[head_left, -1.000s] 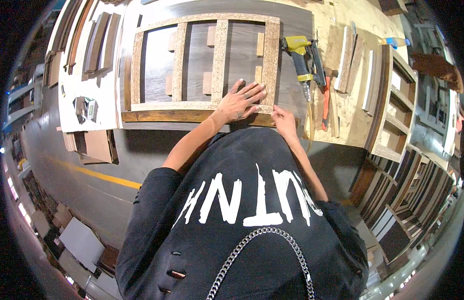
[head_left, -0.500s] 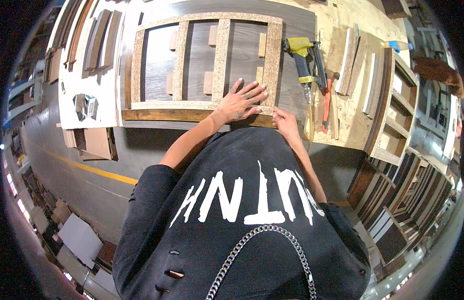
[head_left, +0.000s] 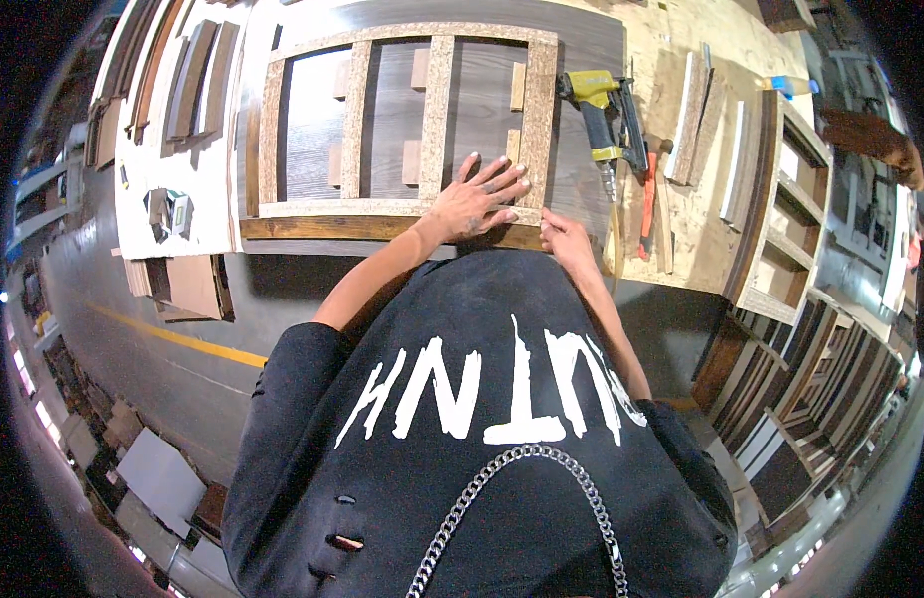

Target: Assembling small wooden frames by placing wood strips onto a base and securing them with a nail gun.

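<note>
A speckled particleboard frame (head_left: 438, 115) with crossbars lies on a grey wood-grain panel (head_left: 312, 149). Small wooden blocks (head_left: 419, 70) stand against its bars. Along the frame's near side runs a dark brown edge strip (head_left: 322, 230). My left hand (head_left: 472, 204) is spread flat over the near rail, towards its right end, fingers reaching across the opening. At the near right corner, my right hand (head_left: 565, 237) has its fingers curled together, touching the corner by the strip's end. Whatever lies between those fingertips is hidden.
Right of the frame lie a yellow-and-black nail gun (head_left: 597, 105) with its hose and a red-handled hammer (head_left: 650, 204). Beyond are loose strips (head_left: 689, 120) and another frame (head_left: 781, 249) standing at the table's right edge. Dark strips (head_left: 198, 80) lie at the far left.
The frame and bench appear shifted very slightly left in view. Both hands keep nearly the same places; nothing is visibly taken hold of or let go.
</note>
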Motion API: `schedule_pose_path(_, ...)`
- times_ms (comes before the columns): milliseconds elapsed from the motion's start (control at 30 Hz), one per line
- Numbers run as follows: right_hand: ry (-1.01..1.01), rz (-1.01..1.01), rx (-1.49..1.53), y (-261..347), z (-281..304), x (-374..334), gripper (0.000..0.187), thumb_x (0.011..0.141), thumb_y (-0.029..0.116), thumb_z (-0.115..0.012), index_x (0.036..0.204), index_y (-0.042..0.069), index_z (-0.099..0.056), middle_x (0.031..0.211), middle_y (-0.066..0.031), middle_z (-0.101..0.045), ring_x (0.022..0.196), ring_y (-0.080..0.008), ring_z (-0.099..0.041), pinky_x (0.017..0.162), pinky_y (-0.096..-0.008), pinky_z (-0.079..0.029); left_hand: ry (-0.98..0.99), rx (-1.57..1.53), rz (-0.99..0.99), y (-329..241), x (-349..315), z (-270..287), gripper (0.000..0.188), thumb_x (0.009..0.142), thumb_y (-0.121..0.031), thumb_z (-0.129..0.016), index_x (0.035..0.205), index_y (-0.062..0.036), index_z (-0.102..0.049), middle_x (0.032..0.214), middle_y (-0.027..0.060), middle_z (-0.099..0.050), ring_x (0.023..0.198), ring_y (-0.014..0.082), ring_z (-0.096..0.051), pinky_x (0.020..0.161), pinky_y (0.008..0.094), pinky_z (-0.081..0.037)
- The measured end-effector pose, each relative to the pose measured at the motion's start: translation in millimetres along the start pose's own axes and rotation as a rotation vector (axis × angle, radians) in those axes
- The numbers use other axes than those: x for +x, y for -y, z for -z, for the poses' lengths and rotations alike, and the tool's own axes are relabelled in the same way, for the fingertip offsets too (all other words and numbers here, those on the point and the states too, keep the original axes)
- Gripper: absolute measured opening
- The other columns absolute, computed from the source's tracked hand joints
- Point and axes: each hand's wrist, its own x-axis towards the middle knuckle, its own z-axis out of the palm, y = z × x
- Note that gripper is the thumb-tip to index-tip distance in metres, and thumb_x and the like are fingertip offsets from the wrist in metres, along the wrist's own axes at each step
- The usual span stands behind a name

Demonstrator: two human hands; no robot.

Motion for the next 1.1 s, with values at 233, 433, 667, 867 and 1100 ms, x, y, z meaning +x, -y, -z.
schedule_pose_path(233, 0.088, -0.052, 0.256, 7.3, 2.9, -9.7, 0.048, 0.094, 0.006, -0.054, 0.142, 0.007, -0.048, 0.113, -0.0082, -0.06, 0.081, -0.0141, -0.059, 0.071, -0.028, -0.052, 0.025, -0.01, 0.017, 0.2, -1.5, 2.6, 0.056, 0.101, -0.049, -0.035, 0.152, -0.0287, -0.027, 0.16, -0.0006, -0.023, 0.148, 0.0235, -0.018, 0.119, 0.0558, -0.006)
schedule_pose_path(433, 0.132, 0.016, 0.23, -7.0, 3.3, -2.6, 0.052, 0.093, -0.001, -0.049, 0.144, 0.006, -0.044, 0.116, -0.0085, -0.056, 0.085, -0.0149, -0.059, 0.071, -0.0278, -0.053, 0.018, 0.006, 0.013, 1.1, -0.1, 0.3, 0.056, 0.101, -0.049, -0.035, 0.153, -0.0295, -0.026, 0.16, -0.0018, -0.021, 0.148, 0.0231, -0.018, 0.119, 0.0561, -0.006)
schedule_pose_path(667, 0.143, -0.003, 0.278, -7.4, 6.4, -3.5, 0.051, 0.093, 0.001, -0.052, 0.143, 0.004, -0.045, 0.114, -0.0071, -0.056, 0.085, -0.0143, -0.058, 0.073, -0.0273, -0.052, 0.031, -0.014, 0.01, 0.0, 0.6, -1.6, 0.056, 0.101, -0.048, -0.036, 0.153, -0.0296, -0.025, 0.16, -0.0018, -0.021, 0.148, 0.0235, -0.017, 0.118, 0.0572, -0.006)
schedule_pose_path(867, 0.198, -0.043, 0.308, 1.8, 7.8, -8.6, 0.052, 0.093, -0.001, -0.052, 0.144, 0.002, -0.043, 0.115, -0.0062, -0.055, 0.085, -0.0142, -0.056, 0.076, -0.028, -0.051, 0.028, -0.016, 0.006, 1.1, -0.4, 0.8, 0.056, 0.101, -0.046, -0.038, 0.152, -0.0283, -0.027, 0.16, -0.0014, -0.021, 0.148, 0.0251, -0.015, 0.118, 0.0573, -0.006)
schedule_pose_path(1100, 0.174, -0.047, 0.407, -1.0, 3.6, -9.2, 0.053, 0.093, -0.001, -0.051, 0.145, 0.002, -0.041, 0.12, -0.0062, -0.052, 0.087, -0.014, -0.056, 0.073, -0.0279, -0.052, 0.028, -0.006, 0.011, 2.8, 0.2, -1.1, 0.056, 0.101, -0.047, -0.036, 0.153, -0.0288, -0.027, 0.16, -0.0013, -0.021, 0.148, 0.0252, -0.015, 0.118, 0.0573, -0.006)
